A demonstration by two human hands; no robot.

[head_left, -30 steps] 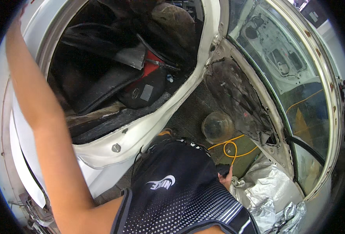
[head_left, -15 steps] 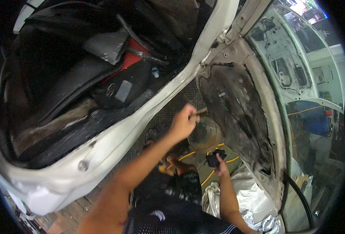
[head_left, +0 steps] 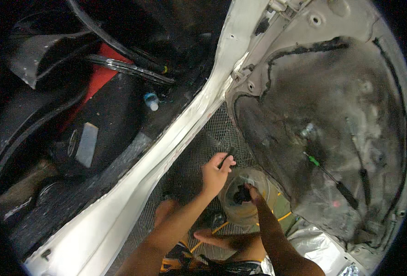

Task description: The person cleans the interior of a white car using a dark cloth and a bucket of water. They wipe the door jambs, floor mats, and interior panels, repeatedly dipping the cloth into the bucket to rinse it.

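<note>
My left hand (head_left: 215, 174) is raised above a gridded dark floor mat, its fingers closed around a short dark stick-like piece (head_left: 231, 152) whose kind I cannot make out. To its right, my right hand (head_left: 254, 193) reaches over a round, see-through tub (head_left: 233, 216). In its fingers is a crumpled black lump (head_left: 241, 195), at or inside the tub's mouth; its kind does not show clearly. Whether the lump touches anything in the tub is hidden by the hand.
An open car door panel (head_left: 295, 110) with dark lining and hanging cables (head_left: 348, 195) fills the right. A white door sill (head_left: 166, 142) runs diagonally; inside the car lies a small bottle (head_left: 151, 101). Yellow cord (head_left: 284, 216) and silver foil sheeting (head_left: 316, 244) lie near my right arm.
My view has moved closer to the door and sill. The right hand has carried the black lump from beside the tub to its mouth. The left hand still grips its piece.
</note>
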